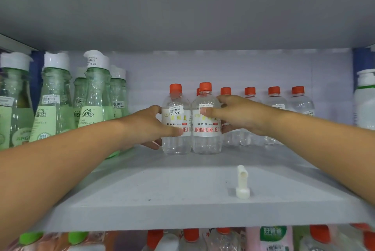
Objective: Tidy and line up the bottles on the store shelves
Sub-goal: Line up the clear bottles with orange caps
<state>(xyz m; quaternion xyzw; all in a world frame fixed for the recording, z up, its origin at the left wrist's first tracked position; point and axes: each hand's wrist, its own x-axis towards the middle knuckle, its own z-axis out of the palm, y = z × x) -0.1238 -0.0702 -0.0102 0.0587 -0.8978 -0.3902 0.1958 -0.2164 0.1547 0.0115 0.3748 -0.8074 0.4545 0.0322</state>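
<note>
Single head view, worn camera, facing straight into grey shelf (182,179) bay at shelf height, tilted slightly down. Close range, arm's reach of red-capped bottles (206,120). Wide-angle bend at edges. Lower shelf tier peeks along bottom.

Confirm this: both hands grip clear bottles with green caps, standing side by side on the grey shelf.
Wrong on the caps: the head view shows them orange-red. The left hand and right hand do grip two clear bottles side by side on the grey shelf.
</note>
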